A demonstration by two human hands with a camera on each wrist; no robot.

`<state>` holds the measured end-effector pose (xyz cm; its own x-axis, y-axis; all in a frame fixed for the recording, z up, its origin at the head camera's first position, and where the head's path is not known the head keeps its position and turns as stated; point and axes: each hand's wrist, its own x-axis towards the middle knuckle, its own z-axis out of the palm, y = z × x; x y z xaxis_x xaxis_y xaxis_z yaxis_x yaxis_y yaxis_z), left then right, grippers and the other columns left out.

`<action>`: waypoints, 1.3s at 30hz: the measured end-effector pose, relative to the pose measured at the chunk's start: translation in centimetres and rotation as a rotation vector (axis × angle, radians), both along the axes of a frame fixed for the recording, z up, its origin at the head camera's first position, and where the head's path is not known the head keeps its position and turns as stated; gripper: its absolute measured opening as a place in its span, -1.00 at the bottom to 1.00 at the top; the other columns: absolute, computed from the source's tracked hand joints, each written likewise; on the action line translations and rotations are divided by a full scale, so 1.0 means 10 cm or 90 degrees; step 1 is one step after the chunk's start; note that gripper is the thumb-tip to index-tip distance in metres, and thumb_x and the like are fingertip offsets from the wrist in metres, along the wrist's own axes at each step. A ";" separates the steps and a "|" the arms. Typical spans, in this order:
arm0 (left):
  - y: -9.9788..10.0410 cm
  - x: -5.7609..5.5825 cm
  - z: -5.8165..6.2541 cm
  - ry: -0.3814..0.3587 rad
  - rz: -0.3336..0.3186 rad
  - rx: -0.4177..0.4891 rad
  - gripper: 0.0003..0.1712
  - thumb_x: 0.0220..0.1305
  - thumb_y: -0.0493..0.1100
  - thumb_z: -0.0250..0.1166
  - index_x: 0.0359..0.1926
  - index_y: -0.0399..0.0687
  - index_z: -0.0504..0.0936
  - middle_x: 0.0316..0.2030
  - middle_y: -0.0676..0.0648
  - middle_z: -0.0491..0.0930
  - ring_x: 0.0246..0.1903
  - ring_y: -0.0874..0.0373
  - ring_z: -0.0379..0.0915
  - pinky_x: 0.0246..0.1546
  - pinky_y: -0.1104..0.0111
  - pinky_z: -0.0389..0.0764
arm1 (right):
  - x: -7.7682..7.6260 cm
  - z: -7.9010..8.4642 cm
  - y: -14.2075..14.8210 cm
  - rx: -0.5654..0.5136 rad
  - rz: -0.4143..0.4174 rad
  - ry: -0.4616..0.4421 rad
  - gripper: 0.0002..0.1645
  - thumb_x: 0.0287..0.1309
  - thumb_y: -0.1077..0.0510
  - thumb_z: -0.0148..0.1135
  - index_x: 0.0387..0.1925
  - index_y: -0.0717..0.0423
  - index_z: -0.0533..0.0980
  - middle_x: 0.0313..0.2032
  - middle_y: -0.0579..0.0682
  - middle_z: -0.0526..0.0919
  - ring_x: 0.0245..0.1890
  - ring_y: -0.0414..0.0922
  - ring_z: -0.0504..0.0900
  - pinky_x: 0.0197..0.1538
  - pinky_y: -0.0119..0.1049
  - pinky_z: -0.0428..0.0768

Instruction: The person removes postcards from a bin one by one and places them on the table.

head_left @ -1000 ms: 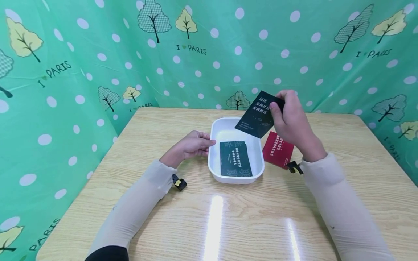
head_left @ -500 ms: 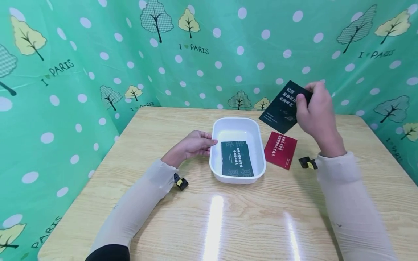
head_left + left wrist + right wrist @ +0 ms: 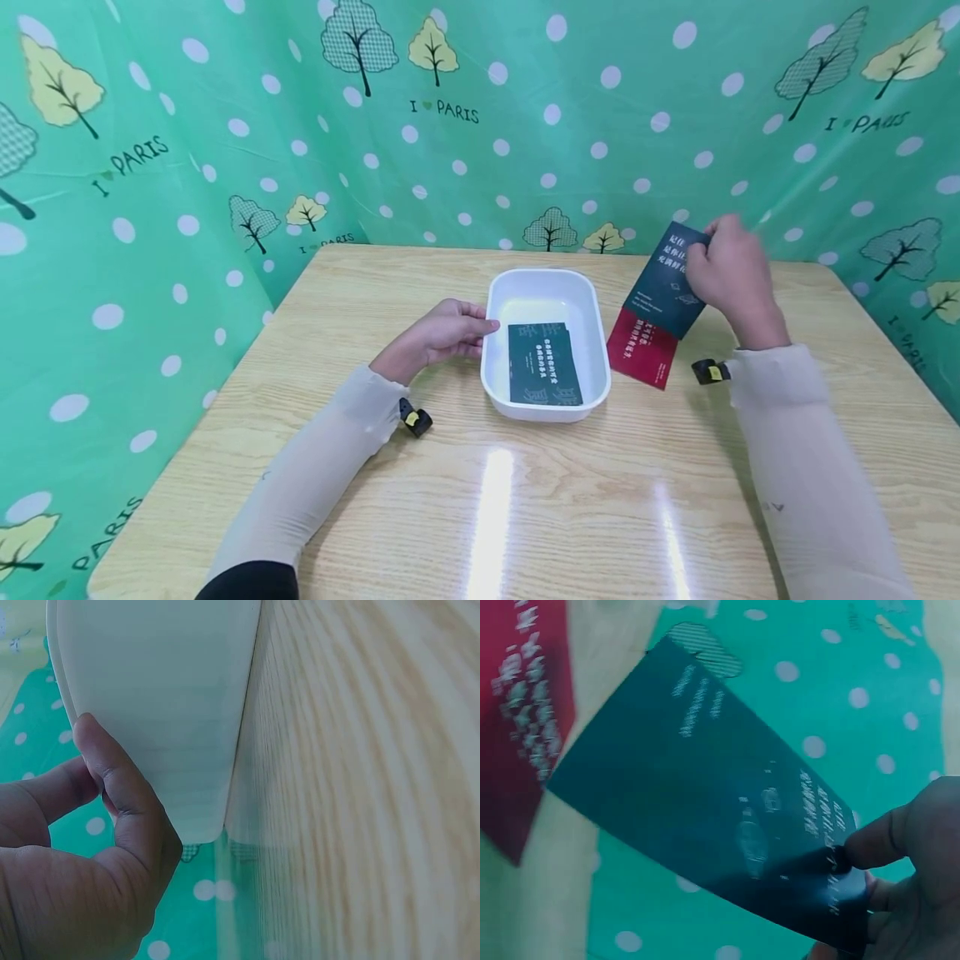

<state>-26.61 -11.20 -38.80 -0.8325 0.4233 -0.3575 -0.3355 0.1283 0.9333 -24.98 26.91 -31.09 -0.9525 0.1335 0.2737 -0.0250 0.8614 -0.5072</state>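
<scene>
My left hand (image 3: pixel 451 331) grips the left rim of a white plastic tub (image 3: pixel 498 392), with fingers against its outer wall, as the left wrist view shows. Inside the tub lie dark green printed cards (image 3: pixel 543 364), the top one overlapping at least one other. On the right, my right hand (image 3: pixel 731 275) pinches a dark green card (image 3: pixel 663 287) by its upper right corner, thumb on the printed face. That card hangs tilted over a red card (image 3: pixel 641 354) beside the tub and hides its upper part. In the right wrist view the green card (image 3: pixel 675 772) bows slightly.
The light wood table (image 3: pixel 420 508) carries the tub and the red card. Behind it hangs a green polka-dot curtain (image 3: pixel 480 150) with tree prints. Glare streaks cross the table's front. Small black-and-yellow devices sit at both wrists.
My right hand moved right with the green card, away from over the tub, then lowered it so it overlaps the red card in view. The left hand keeps its hold on the tub.
</scene>
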 end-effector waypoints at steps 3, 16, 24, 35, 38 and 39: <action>0.00 -0.01 -0.01 -0.002 -0.002 0.000 -0.75 0.34 -0.26 0.27 -0.06 -0.31 0.46 -0.12 -0.37 0.55 -0.45 0.11 0.52 -0.41 0.36 0.65 | -0.06 -0.12 0.03 0.004 0.026 -0.023 -0.53 0.40 0.09 -0.23 0.08 0.46 0.20 -0.25 0.39 0.46 -0.37 0.21 0.48 -0.57 -0.13 0.46; 0.00 0.01 0.00 0.000 0.001 -0.002 -0.75 0.34 -0.26 0.27 -0.07 -0.30 0.46 -0.17 -0.34 0.56 -0.50 0.15 0.52 -0.44 0.38 0.64 | -0.20 -0.40 0.10 -0.008 0.173 -0.215 -0.59 0.47 0.11 -0.25 0.04 0.44 0.12 -0.17 0.36 0.37 -0.19 0.20 0.41 -0.17 0.02 0.47; 0.01 -0.01 -0.01 0.001 0.002 0.005 -0.77 0.33 -0.26 0.27 -0.08 -0.31 0.47 -0.18 -0.33 0.57 -0.51 0.16 0.52 -0.44 0.39 0.64 | -0.22 -0.45 0.09 0.024 0.235 -0.294 -0.59 0.35 0.19 0.02 0.01 0.48 0.23 -0.17 0.34 0.47 -0.25 0.12 0.49 -0.23 -0.10 0.55; 0.00 0.00 0.00 -0.003 0.000 0.003 -0.75 0.34 -0.26 0.27 -0.05 -0.31 0.46 -0.12 -0.36 0.56 -0.47 0.12 0.53 -0.42 0.37 0.65 | -0.25 -0.55 0.07 0.096 0.231 -0.329 -0.61 0.35 0.16 0.11 -0.04 0.46 0.33 -0.25 0.27 0.51 -0.31 0.07 0.46 -0.31 -0.18 0.48; 0.00 0.01 0.01 0.000 0.002 0.001 -0.75 0.35 -0.26 0.26 -0.06 -0.30 0.45 -0.14 -0.34 0.56 -0.46 0.12 0.52 -0.42 0.36 0.65 | -0.25 -0.57 0.05 0.106 0.231 -0.328 -0.62 0.34 0.18 0.11 -0.05 0.48 0.35 -0.26 0.27 0.51 -0.31 0.08 0.46 -0.32 -0.17 0.48; 0.01 0.01 0.01 0.000 0.004 0.000 -0.76 0.35 -0.26 0.26 -0.06 -0.29 0.45 -0.16 -0.33 0.56 -0.47 0.13 0.52 -0.42 0.36 0.65 | -0.25 -0.57 0.04 0.110 0.230 -0.328 -0.62 0.34 0.18 0.11 -0.05 0.48 0.35 -0.26 0.27 0.51 -0.31 0.08 0.45 -0.31 -0.16 0.48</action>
<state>-26.50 -11.15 -38.69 -0.8347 0.4185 -0.3580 -0.3369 0.1263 0.9330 -27.45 27.28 -36.84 -0.9439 -0.2254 -0.2413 -0.1196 0.9146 -0.3863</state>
